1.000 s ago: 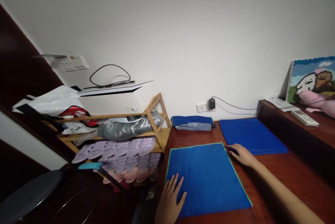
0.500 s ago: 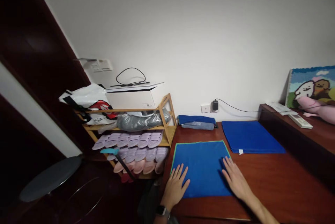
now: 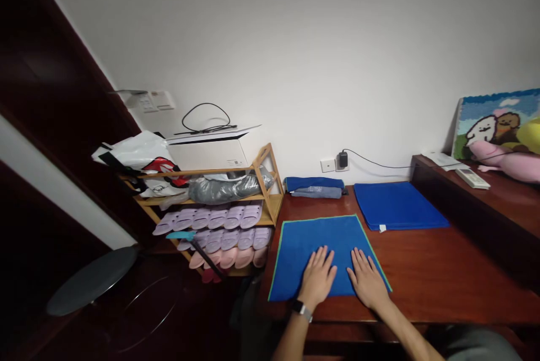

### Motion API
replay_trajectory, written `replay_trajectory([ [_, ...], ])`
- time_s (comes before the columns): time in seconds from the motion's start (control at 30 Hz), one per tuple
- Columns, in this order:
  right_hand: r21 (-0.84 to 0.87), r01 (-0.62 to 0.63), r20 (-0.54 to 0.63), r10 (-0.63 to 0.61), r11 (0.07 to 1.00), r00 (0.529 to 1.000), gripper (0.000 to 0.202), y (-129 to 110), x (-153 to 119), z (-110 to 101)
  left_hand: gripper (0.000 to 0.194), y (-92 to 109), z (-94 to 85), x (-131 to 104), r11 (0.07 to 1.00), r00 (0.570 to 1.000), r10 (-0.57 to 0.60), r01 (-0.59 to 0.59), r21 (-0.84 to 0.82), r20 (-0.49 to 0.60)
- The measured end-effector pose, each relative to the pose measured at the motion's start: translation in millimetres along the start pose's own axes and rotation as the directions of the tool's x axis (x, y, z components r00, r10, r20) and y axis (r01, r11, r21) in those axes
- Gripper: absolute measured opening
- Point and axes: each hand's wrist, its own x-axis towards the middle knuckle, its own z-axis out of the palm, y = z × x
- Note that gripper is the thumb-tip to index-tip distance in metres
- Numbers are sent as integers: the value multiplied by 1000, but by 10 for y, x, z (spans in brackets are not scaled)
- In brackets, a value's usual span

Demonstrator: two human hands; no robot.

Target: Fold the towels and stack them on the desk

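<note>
A blue cloth with green edging [image 3: 295,254] lies spread flat on the reddish-brown table [image 3: 422,271]. My left hand [image 3: 318,276], with a watch at the wrist, rests flat on the cloth's front middle, fingers spread. To its right my right hand [image 3: 368,279] also lies flat on the cloth, near the right edge, its fingers stretched out. Neither hand grips anything. Behind and to the right sits a darker blue folded cloth [image 3: 399,206] with a small white tag at its front edge.
Rolled blue and grey cloths [image 3: 316,188] lie against the wall. A wooden rack [image 3: 274,209] with slippers, a bag and a white box [image 3: 211,156] stands left of the table. Right, a raised surface holds a remote [image 3: 473,177] and a pink plush toy [image 3: 508,164].
Both hands have moved on the cloth: the left one inward from the left edge, the right one slightly down and left. The cloth's front corners now show. The view has shifted a little.
</note>
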Motion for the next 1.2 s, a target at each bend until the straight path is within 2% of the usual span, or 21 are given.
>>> replay_trajectory([
  [0.07, -2, 19, -4, -19, 1000, 1000, 70, 9, -5, 64, 57, 200, 64, 117, 998, 998, 53, -52, -34, 26],
  [0.13, 9, 38, -12, -38, 999, 999, 69, 63, -21, 98, 58, 220, 72, 98, 997, 997, 58, -56, -46, 45],
  [0.2, 22, 47, -16, -47, 999, 999, 69, 123, -39, 107, 59, 72, 21, -44, 999, 998, 13, -11, -36, 62],
  [0.27, 24, 48, -9, -47, 999, 999, 71, 166, -48, 108, 61, -180, -66, -264, 997, 995, -79, 80, -2, 68],
  [0.37, 25, 60, 10, -60, 998, 998, 72, 209, -3, 96, 63, -546, -175, -634, 970, 971, -237, 235, 70, 27],
  [0.43, 38, 96, 29, -97, 995, 995, 71, 250, 97, 45, 63, -667, -199, -863, 949, 954, -300, 298, 101, 6],
  [0.5, 60, 148, 72, -152, 987, 986, 70, 304, 249, -62, 63, -649, -188, -1066, 937, 943, -333, 330, 115, 9],
  [0.63, 104, 231, 217, -249, 967, 944, 67, 331, 519, -317, 62, -356, -183, -1332, 922, 924, -377, 368, 120, 58],
  [0.7, 70, 168, 201, -179, 983, 963, 66, 230, 525, -341, 60, -234, -241, -1314, 929, 929, -364, 357, 97, 66],
  [0.77, 14, 0, 103, -1, 1000, 995, 68, 60, 432, -245, 54, -221, -338, -1141, 953, 953, -302, 300, 47, 28],
  [0.83, -25, -180, 12, 181, 983, 983, 74, -116, 289, -61, 49, -341, -444, -834, 974, 973, -227, 227, 12, -31],
  [0.9, -59, -267, -31, 265, 962, 964, 80, -231, 161, 135, 47, -570, -520, -483, 983, 982, -181, 182, 18, -59],
  [0.97, -75, -274, -59, 270, 959, 961, 82, -257, 102, 275, 50, -834, -542, -199, 981, 982, -187, 189, 43, -38],
  [1.03, -72, -253, -59, 249, 965, 967, 81, -203, 138, 326, 55, -1046, -506, -57, 972, 974, -226, 225, 70, 14],
  [1.1, -51, -220, -30, 219, 974, 975, 80, -93, 270, 286, 59, -1142, -405, -85, 957, 959, -279, 274, 99, 39],
  [1.2, -13, -107, 33, 107, 994, 994, 77, 114, 596, 98, 65, -1066, -105, -401, 922, 932, -358, 362, 136, -48],
])
